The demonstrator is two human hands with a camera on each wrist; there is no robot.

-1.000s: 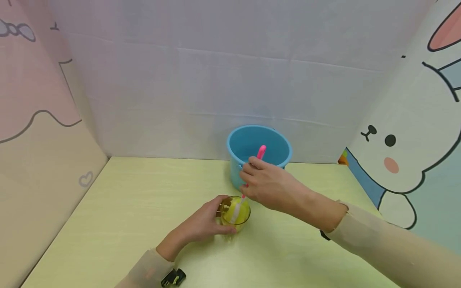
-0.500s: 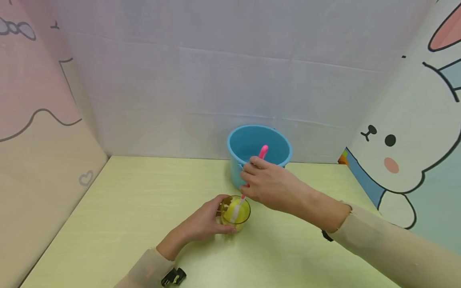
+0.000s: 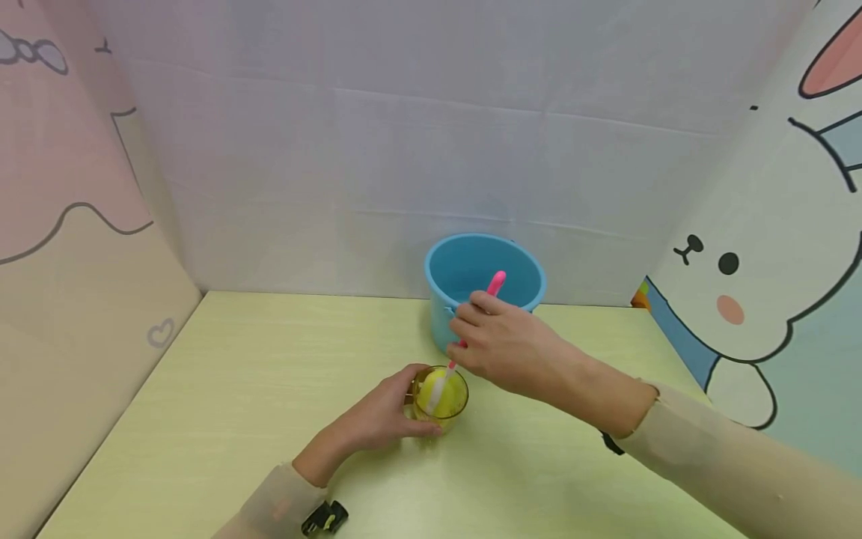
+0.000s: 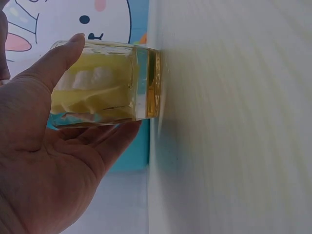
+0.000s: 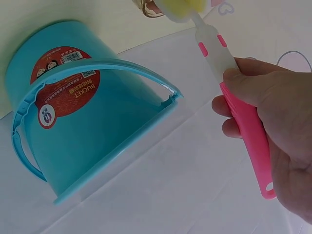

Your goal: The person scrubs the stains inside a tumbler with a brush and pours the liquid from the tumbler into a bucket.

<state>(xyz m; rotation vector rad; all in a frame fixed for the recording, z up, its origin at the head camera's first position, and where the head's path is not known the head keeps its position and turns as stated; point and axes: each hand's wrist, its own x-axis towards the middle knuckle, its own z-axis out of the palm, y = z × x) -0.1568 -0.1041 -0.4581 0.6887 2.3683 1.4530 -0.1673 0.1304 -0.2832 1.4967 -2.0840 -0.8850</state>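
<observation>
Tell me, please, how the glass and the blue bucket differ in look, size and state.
The glass is see-through with an amber tint, while the bucket is opaque blue. The glass is smaller than the bucket. The left hand holds the glass; no hand holds the bucket. Both are upright and open at the top.

My left hand and right hand are bare; left sleeve and right sleeve plain beige, long, ending near the wrists, right cuff edge uneven. Small chunky black fitting beside my left cuff, second black piece under the right one, mostly hidden, details too small to read.
</observation>
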